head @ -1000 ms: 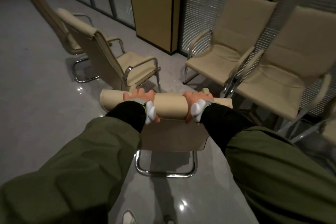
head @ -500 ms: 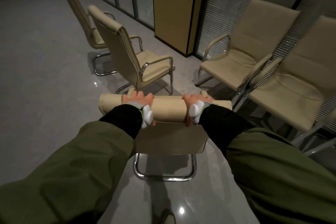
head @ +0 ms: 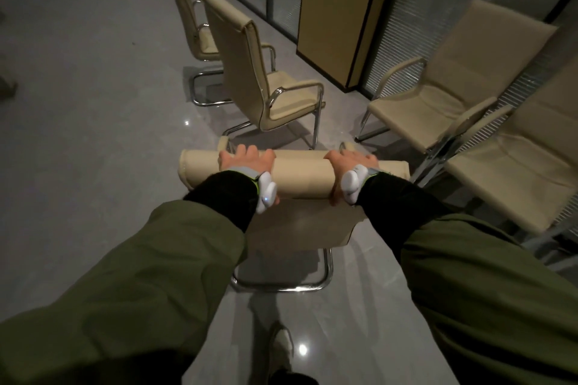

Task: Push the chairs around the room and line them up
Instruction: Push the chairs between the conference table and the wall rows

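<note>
The chair (head: 294,178) stands at the centre of the view on a glossy floor (head: 78,134). Its chrome sled base should slide easily, and its padded top roll is the soft, natural hold. The left hand (head: 247,161) and right hand (head: 350,162) each wrap that roll, with the grip holding firm. 2 chairs (head: 244,72) stand at 12 o'clock and 2 more (head: 469,81) at 2 o'clock.

My view has swung left: the side-on chair (head: 259,72) and the one behind it (head: 187,12) sit more central, and the held chair (head: 294,178) has perhaps edged closer to them.
</note>
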A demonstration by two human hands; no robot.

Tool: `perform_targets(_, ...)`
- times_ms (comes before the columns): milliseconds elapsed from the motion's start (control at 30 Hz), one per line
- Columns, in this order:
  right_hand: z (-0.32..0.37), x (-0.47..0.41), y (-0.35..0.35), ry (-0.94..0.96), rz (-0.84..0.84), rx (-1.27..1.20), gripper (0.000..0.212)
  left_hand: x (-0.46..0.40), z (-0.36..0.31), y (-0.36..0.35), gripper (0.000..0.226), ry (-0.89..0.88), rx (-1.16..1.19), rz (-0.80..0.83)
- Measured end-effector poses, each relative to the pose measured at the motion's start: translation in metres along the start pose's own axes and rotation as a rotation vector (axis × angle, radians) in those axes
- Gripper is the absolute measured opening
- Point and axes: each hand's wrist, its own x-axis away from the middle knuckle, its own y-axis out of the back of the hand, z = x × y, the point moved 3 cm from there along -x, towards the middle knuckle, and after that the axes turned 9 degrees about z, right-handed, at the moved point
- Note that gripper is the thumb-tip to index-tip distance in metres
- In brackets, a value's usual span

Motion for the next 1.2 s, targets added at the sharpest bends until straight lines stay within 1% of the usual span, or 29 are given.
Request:
perform_targets(267,0.011,0.037,-0.013,0.071,-0.032,0.034,0.094,0.051,-0.002,-0.020,0.089,0.047,0.047,0.000)
perform_targets(400,0.011,0.040,-0.016,0.100,-0.032,0.052,0.096,0.060,-0.006,-0.026,0.083,0.075,0.047,-0.001)
perform_targets(600,0.004,0.033,-0.011,0.192,-0.040,0.052,0.092,0.066,-0.016,-0.024,0.085,0.160,0.070,0.004)
perform_targets(767,-0.003,0.025,-0.006,0.297,-0.042,0.072,0.084,0.070,-0.024,-0.024,0.094,0.262,0.108,0.022)
perform_targets(1033,-0.005,0.010,-0.002,0.452,-0.027,0.116,0.082,0.090,-0.041,-0.037,0.096,0.415,0.175,-0.014)
perform_targets(1200,-0.002,0.013,-0.002,0.531,-0.017,0.162,0.083,0.110,-0.053,-0.043,0.093,0.506,0.232,0.016)
